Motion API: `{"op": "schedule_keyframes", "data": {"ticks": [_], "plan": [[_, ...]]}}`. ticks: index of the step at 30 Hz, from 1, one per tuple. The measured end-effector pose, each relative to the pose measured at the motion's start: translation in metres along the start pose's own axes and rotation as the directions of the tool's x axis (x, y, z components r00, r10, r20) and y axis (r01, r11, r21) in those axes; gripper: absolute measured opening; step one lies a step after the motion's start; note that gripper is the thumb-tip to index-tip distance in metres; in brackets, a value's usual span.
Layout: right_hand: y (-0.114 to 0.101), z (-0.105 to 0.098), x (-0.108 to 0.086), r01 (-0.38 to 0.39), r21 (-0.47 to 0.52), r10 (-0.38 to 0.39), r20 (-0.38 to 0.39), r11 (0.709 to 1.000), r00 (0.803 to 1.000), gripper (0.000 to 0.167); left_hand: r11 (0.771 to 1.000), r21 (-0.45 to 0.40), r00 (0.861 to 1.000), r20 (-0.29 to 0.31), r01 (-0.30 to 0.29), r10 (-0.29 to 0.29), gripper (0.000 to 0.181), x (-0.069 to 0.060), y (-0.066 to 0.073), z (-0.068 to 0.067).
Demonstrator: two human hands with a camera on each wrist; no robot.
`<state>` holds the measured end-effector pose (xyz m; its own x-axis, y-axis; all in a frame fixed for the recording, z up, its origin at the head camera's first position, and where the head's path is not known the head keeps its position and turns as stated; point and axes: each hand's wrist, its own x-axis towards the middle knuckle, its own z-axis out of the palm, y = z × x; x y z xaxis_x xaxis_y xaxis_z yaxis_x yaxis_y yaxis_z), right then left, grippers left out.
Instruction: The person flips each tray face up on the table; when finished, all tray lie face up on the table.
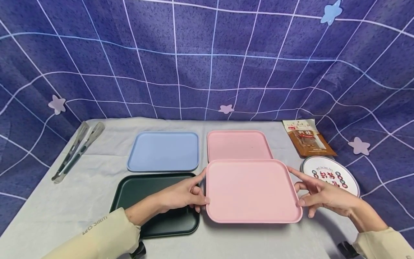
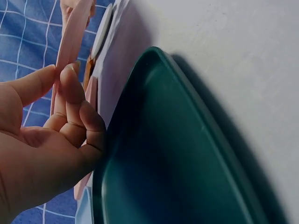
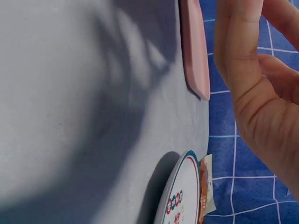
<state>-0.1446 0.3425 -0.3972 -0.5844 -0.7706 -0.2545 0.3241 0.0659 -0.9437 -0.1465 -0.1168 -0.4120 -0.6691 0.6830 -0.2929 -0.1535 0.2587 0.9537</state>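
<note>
A pink tray (image 1: 253, 190) is held off the table between both hands, its near edge casting a shadow below. My left hand (image 1: 182, 194) pinches its left rim with thumb and fingers, as the left wrist view also shows. On the opposite rim my right hand (image 1: 323, 196) grips with thumb and fingertips; in the right wrist view that hand (image 3: 261, 79) shows only partly. Behind lies a second pink tray (image 1: 239, 144), its near part hidden by the held one. Under my left forearm and hand is a dark green tray (image 1: 174, 223).
A light blue tray (image 1: 163, 151) lies at the back left of the white tablecloth (image 1: 38, 212). Metal tongs (image 1: 77, 151) rest at the far left. To the right are a brown food packet (image 1: 308, 138) and a round white plate (image 1: 330, 174) with red lettering. A blue checked cloth (image 1: 194, 64) hangs behind.
</note>
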Motion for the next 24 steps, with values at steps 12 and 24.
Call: {"op": "schedule_keyframes", "data": {"ticks": [12,24], "plan": [[0.019,0.001,0.003,-0.080,-0.004,0.080,-0.027,0.997,0.996,0.091,0.999,0.008,0.999,-0.009,0.035,-0.035,0.103,0.000,-0.003,0.009],[0.029,-0.001,0.002,-0.085,-0.005,0.084,-0.013,0.996,0.996,0.093,0.996,0.029,0.996,-0.009,0.087,-0.086,0.102,0.005,-0.004,0.011]]}}
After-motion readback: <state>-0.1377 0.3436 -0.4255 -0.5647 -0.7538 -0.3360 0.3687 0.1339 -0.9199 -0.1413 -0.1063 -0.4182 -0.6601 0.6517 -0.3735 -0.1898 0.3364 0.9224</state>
